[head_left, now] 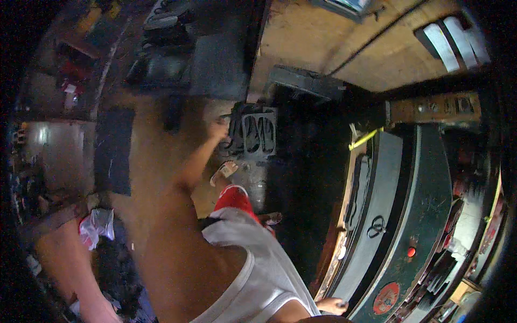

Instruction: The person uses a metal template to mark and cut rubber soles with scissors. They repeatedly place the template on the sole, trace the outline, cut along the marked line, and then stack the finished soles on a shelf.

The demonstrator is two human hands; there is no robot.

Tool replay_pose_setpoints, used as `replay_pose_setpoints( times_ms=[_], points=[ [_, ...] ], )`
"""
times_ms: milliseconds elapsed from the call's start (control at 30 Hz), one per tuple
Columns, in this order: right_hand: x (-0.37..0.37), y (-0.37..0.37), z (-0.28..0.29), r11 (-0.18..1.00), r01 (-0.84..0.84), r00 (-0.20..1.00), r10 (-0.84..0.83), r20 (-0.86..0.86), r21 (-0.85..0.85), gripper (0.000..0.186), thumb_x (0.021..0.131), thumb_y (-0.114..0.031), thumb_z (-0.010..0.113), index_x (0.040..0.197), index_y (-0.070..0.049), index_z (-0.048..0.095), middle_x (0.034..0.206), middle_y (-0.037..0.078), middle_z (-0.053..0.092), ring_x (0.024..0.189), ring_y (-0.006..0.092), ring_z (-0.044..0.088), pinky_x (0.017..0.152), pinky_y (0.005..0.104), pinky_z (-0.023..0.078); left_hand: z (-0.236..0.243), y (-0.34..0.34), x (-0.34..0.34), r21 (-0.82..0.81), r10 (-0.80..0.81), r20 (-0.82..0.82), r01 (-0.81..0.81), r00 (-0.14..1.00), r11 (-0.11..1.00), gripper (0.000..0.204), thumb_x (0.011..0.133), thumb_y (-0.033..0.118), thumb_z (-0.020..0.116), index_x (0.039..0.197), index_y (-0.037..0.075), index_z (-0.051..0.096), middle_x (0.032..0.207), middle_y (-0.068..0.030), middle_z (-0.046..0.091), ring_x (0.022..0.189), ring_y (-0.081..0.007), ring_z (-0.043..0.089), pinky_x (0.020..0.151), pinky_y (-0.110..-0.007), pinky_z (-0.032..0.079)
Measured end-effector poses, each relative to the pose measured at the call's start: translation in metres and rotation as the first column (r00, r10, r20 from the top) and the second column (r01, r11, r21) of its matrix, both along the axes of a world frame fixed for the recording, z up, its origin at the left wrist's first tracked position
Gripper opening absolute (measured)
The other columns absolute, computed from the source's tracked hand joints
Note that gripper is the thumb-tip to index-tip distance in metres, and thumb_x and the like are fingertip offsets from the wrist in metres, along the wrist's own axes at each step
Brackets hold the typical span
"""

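My left arm stretches forward, and my left hand [219, 129] is at the left edge of a dark grey rack or tray [276, 132] standing low by the floor. Dark, long, sole-shaped pieces [259, 133] lie side by side in it. Blur and dim light hide the left fingers, so I cannot tell whether they grip anything. Down at my right side, my right hand [329, 306] is closed beside the long grey board [371, 215]. A small dark thing shows at its fingertips, too small to name.
A dark green panel [425, 204] with a red knob [411, 251] stands right of the grey board, where a black looped thing [376, 227] lies. A wooden table [318, 37] is at the far right. Another person's arm [70, 258] shows at the left, near a whitish plastic bag [98, 227].
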State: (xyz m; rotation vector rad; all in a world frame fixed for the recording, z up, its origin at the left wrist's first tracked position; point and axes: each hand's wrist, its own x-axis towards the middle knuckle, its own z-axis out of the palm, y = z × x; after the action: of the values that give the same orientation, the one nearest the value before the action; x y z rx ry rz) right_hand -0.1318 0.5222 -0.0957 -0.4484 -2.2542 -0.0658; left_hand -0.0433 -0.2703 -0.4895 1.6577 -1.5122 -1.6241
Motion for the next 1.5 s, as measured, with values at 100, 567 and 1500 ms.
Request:
replay_pose_setpoints(
  times_ms=[100,567,1500],
  points=[
    [0.04,-0.042,-0.057,0.944,-0.308,0.873,0.232,0.429,0.116,0.042,0.091,-0.006,0.067,0.128,0.006,0.053,0.121,0.027,0.053,0.116,0.0447,0.051,0.101,0.0532,0.044,-0.071,-0.139,0.023,0.013,0.131,0.308,-0.141,0.942,0.99,0.079,0.093,0.045,0.068,0.147,-0.004,0.039,0.128,-0.0257,0.064,0.108,-0.0365,0.069,0.086,-0.048,0.057],
    [0.114,-0.119,-0.087,0.501,0.479,0.319,0.666,0.674,-0.721,0.032,0.098,-0.034,0.071,0.117,-0.01,0.061,0.092,-0.001,0.065,0.078,0.0076,0.06,0.06,0.0252,0.045,0.014,-0.214,-0.003,-0.067,0.231,0.622,-0.243,0.748,0.968,0.102,0.078,0.049,0.085,0.15,-0.004,0.035,0.136,-0.0243,0.058,0.124,-0.0401,0.06,0.099,-0.051,0.055],
    [0.462,0.042,-0.279,-0.324,0.507,0.862,0.181,0.474,-0.799,0.018,0.092,-0.021,0.066,0.08,-0.007,0.064,0.067,0.001,0.058,0.053,0.0141,0.048,0.048,0.0334,0.037,0.542,0.29,-0.036,-0.491,-0.621,-0.64,0.381,0.452,0.783,0.06,0.105,0.024,0.054,0.153,-0.008,0.036,0.155,-0.0194,0.042,0.144,-0.0251,0.038,0.122,-0.04,0.023]
  ],
)
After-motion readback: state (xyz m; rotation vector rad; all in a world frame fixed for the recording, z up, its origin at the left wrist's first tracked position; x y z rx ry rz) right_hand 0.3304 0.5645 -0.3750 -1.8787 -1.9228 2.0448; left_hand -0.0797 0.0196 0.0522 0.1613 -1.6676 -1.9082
